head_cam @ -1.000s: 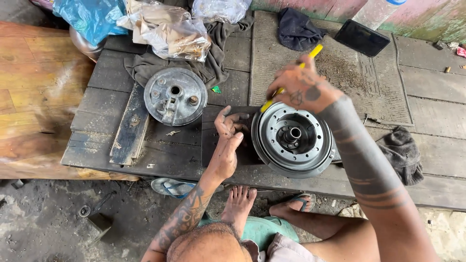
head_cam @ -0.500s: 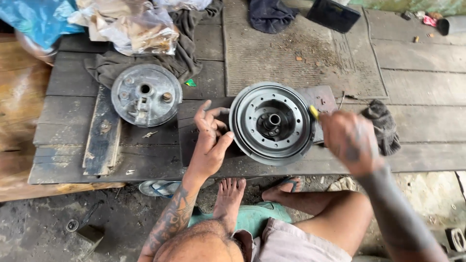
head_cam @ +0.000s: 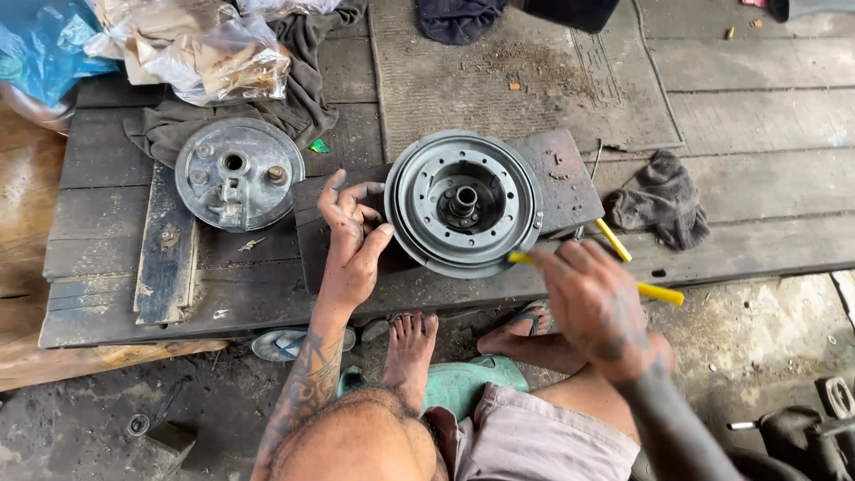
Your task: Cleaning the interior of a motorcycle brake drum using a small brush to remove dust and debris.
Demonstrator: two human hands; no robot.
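Wheel hub steadied on the wooden surface for work with a yellow tool.
Left hand, fingers spread, braces the hub's rim; right hand, fingers clamped on the tool, tip at the rim; the next move likely calls for a firm brace.

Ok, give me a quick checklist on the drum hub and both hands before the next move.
1. Left hand steadies the drum hub: ok, fingers rest against its left rim.
2. Hub lies flat, open side up, on the dark plate: ok.
3. Right hand grips the yellow-handled tool: ok.
4. Tool tip seated on the hub: cannot tell; it sits near the lower rim.
5. Brake plate apart from the hub: ok, it lies to the left.
6. Bare feet clear of the bench edge: not ok, directly below.
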